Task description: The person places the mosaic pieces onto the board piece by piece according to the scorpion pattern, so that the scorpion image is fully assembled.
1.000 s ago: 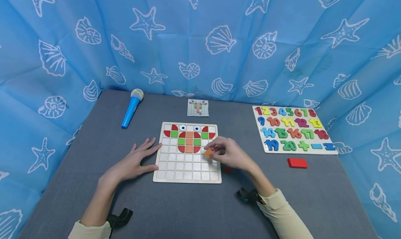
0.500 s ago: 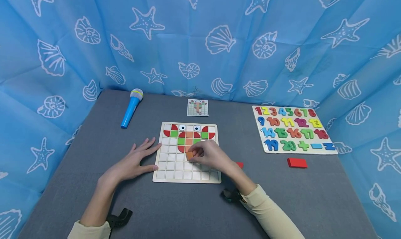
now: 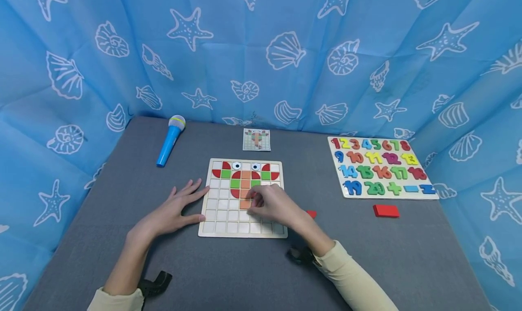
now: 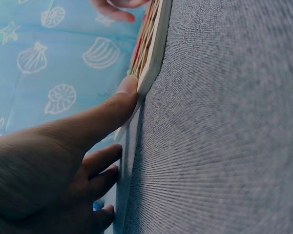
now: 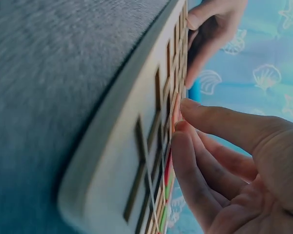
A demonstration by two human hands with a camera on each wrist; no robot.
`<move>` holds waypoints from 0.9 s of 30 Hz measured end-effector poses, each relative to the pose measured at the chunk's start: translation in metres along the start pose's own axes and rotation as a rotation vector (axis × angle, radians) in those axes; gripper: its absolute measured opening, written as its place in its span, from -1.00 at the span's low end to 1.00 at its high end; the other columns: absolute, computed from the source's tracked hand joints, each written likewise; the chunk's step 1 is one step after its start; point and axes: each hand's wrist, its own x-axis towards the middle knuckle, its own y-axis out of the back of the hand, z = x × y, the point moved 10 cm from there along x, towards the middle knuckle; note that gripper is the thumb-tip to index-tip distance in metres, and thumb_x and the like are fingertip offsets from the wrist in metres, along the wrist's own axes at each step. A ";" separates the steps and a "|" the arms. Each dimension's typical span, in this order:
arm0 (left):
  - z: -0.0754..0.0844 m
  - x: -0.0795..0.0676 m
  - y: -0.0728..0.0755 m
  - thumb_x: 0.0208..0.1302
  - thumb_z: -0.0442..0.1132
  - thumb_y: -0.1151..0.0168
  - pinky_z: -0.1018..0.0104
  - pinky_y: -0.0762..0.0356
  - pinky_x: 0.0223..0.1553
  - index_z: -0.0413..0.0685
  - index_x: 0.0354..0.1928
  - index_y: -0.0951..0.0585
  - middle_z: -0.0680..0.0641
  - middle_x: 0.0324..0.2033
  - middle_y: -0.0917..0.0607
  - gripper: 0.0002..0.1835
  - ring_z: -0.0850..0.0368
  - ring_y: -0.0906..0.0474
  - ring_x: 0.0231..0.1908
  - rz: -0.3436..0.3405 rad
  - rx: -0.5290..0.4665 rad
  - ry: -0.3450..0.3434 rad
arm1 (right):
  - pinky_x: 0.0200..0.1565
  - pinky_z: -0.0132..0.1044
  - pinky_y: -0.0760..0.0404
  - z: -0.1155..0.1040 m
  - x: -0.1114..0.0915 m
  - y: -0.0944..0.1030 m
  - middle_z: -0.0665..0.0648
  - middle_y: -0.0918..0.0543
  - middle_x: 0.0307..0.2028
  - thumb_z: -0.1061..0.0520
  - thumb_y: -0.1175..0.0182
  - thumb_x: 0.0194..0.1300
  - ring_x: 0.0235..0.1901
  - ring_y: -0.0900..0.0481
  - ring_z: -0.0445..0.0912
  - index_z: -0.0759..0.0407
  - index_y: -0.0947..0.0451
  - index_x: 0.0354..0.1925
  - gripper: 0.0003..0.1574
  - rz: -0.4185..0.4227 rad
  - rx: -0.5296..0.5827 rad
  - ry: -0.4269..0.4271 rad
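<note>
A wooden grid board [image 3: 222, 228] lies on the table, with red, green and orange tiles and two eye tiles set in its upper part. My left hand [image 3: 178, 212] lies spread at the board's left edge; in the left wrist view its thumb [image 4: 121, 105] touches the rim. Over the board's middle, my right hand [image 3: 271, 203] pinches an orange square tile [image 3: 245, 204] at its edge, low in a cell beneath the orange column. Seen from the right wrist, the thumb [image 5: 212, 117] and fingertips meet at the orange tile [image 5: 176, 111]. The right hand hides several cells.
A small pattern card [image 3: 256, 140] lies behind the board. To the left is a blue toy microphone [image 3: 169, 143]. On the right are a number puzzle board [image 3: 340, 169] and a red block [image 3: 386, 211]. Another red piece [image 3: 311, 214] shows partly beside my right wrist.
My right hand has carried the orange tile leftward from the board's right side to the middle column and lowered it into a cell. The left hand has stayed put.
</note>
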 end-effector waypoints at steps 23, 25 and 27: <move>0.001 -0.002 0.000 0.43 0.08 -0.46 -0.71 0.28 0.55 0.04 0.70 -0.28 -0.38 0.72 -0.09 -0.08 -0.53 0.13 0.71 -0.004 -0.007 -0.004 | -0.11 -0.24 -0.71 0.092 -0.100 0.070 0.04 -0.79 -0.14 0.20 -0.58 0.27 -0.19 -0.66 -0.17 0.19 -0.79 0.03 -0.64 -0.072 -0.104 -0.152; 0.001 -0.002 0.001 0.43 0.08 -0.46 -0.71 0.28 0.55 0.04 0.70 -0.28 -0.38 0.72 -0.09 -0.08 -0.53 0.13 0.71 -0.005 -0.009 -0.005 | -0.12 -0.26 -0.70 0.096 -0.102 0.069 0.03 -0.78 -0.16 0.18 -0.58 0.27 -0.19 -0.65 -0.17 0.18 -0.79 0.00 -0.67 -0.063 -0.127 -0.145; 0.002 -0.002 0.001 0.44 0.08 -0.45 -0.71 0.28 0.55 0.04 0.70 -0.28 -0.38 0.72 -0.09 -0.09 -0.53 0.13 0.71 -0.006 -0.011 -0.007 | -0.15 -0.29 -0.68 0.098 -0.103 0.068 0.02 -0.76 -0.19 0.18 -0.57 0.28 -0.21 -0.64 -0.18 0.16 -0.79 -0.04 -0.71 -0.051 -0.135 -0.140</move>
